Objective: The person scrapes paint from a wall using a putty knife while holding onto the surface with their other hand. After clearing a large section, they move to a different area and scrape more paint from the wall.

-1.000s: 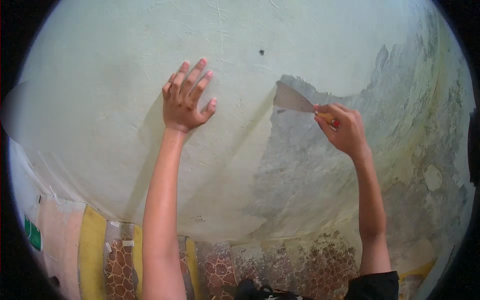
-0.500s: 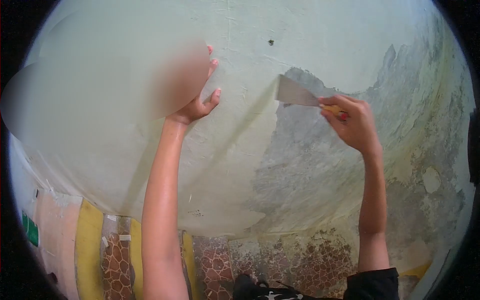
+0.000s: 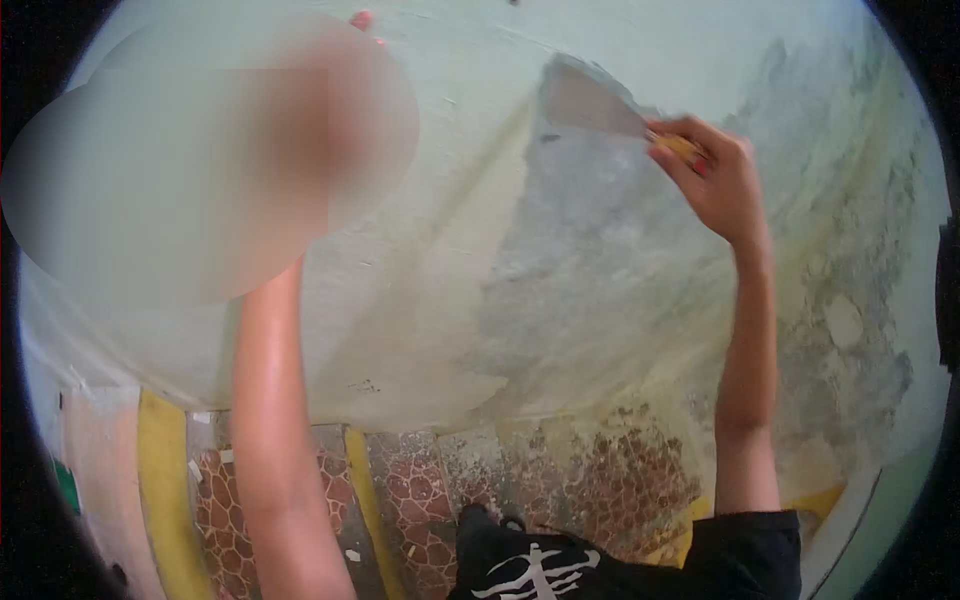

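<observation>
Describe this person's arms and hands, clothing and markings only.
The left arm and right arm are bare, with no watch or band showing. The right hand wears no glove. The left hand is mostly blurred, so rings or a glove cannot be told. A black top with a white bone print shows at the bottom.

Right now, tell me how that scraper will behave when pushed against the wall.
The scraper blade looks thin, flat metal, so it probably flexes a little when pressed. Held by a short handle in the right hand, it seems light. Its broad edge meets the wall, so it likely slides flat.
</observation>
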Tool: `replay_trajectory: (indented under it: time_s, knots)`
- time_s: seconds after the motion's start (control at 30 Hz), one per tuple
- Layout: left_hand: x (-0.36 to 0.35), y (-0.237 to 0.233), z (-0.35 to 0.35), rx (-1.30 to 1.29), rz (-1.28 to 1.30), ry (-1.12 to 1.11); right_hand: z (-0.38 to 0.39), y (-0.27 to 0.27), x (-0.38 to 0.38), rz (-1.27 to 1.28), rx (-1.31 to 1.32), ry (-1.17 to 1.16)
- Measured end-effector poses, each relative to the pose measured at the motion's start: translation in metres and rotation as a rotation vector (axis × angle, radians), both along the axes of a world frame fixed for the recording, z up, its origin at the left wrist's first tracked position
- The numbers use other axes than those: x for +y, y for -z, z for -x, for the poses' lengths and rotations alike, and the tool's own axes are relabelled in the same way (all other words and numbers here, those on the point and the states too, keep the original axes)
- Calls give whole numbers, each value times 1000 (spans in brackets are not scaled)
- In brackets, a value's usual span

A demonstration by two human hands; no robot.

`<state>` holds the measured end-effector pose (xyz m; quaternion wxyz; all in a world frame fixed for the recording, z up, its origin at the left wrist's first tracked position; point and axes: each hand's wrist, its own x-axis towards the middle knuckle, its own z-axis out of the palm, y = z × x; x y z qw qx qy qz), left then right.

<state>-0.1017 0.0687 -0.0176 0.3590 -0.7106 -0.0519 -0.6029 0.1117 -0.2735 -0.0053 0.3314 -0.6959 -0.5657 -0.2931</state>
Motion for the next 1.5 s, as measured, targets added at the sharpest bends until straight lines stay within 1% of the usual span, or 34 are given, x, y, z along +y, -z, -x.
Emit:
replay_trajectory:
  time_s: [0.03,0.1,0.17,0.2,0.23,0.27,0.3,0.37,0.4,0.43,0.47,0.5,0.53,0.57,0.63,0.67,0.73,0.77,0.8,0.83,0.87,0.93,0.97,1.03,1.1,1.17,1.23,1.27,1.3,1.33,1.37,1.43,1.47,1.5]
  knots:
    - [3,1,-1,15,0,30,3,3,9,-19,-31,-30]
    - [7,0,0,12,-25,7,2,10,15,-40,-52,-48]
    - [-1,0,-3,17,2,23,3,25,18,-30,-133,-117]
    - [-5,-1,-3,1,1,12,10,35,14,-29,-105,-137]
    - [-6,-3,-2,-19,-5,-5,20,47,7,74,-62,-113]
    - [3,-3,-6,-14,-47,81,28,58,0,175,-28,-95]
    - [-4,11,-3,6,-47,48,38,76,-10,203,37,-86]
    - [-33,44,-15,-115,142,-5,55,118,-41,285,202,-36]
    - [-60,69,-14,-18,256,-67,62,143,-60,341,308,7]
    - [-96,101,-6,84,376,-125,66,170,-80,337,387,5]
    - [-126,131,2,256,549,-23,68,200,-100,331,471,13]
    - [-150,159,9,497,735,206,67,231,-121,323,592,48]
    - [-178,181,18,662,804,229,72,259,-142,321,718,93]
    - [-206,199,25,825,874,260,81,277,-163,343,743,101]
    - [-248,225,34,1126,871,283,97,300,-200,320,889,234]
    - [-267,234,36,1138,897,296,106,311,-217,347,900,247]
    - [-299,244,39,1391,820,386,121,332,-246,228,1055,378]
    - [-312,246,40,1398,827,393,125,347,-258,236,1060,385]
    - [-325,248,42,1419,806,436,129,363,-273,143,1120,397]
    - [-335,250,43,1437,779,482,134,362,-276,43,1174,410]
    - [-340,252,44,1442,781,495,139,359,-278,47,1176,424]
    - [-351,257,43,1457,760,508,158,345,-275,-158,1348,367]
    - [-355,261,43,1460,760,527,167,331,-270,-157,1344,385]
    - [-361,272,42,1451,847,545,189,304,-257,-202,1338,271]
    - [-365,283,38,1512,885,526,214,288,-247,-224,1326,245]
    - [-367,290,34,1573,921,505,237,278,-238,-127,1307,116]
    - [-368,295,27,1624,1079,594,245,271,-229,56,885,-34]
    - [-371,303,26,1627,1070,601,252,267,-224,108,876,-54]
    - [-374,315,27,1527,1174,642,258,265,-219,157,866,-73]
    - [-377,317,28,1424,1276,683,262,266,-214,179,838,-90]
    - [-378,318,29,1430,1266,689,264,270,-212,173,836,-82]
    - [-378,316,29,1455,1434,698,268,282,-209,220,756,-14]
    - [-377,326,29,1455,1423,699,266,286,-209,210,751,8]
    - [-376,345,29,1439,1431,779,263,291,-209,200,743,9]
